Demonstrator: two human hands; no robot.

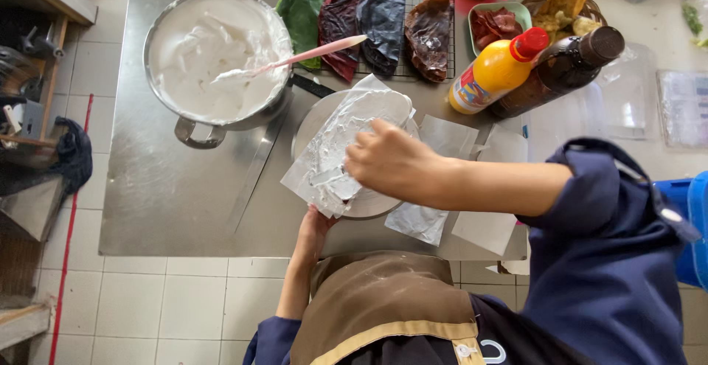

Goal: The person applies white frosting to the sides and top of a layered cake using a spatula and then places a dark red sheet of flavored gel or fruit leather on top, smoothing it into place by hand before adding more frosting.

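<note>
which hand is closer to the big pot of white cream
Left. The left hand holds the turntable's near edge, below the pot; the right hand sits farther right, over the cream-covered sheet.

I see a brushed, dull-sheened metal table (184,188) and a shiny steel pot (193,130) of glossy white cream (214,55). The paper sheet (335,151) looks smeared and slick; the yellow plastic bottle (494,74) and brown glass bottle (560,70) are glossy, the wire rack (442,40) thin metal.
</note>
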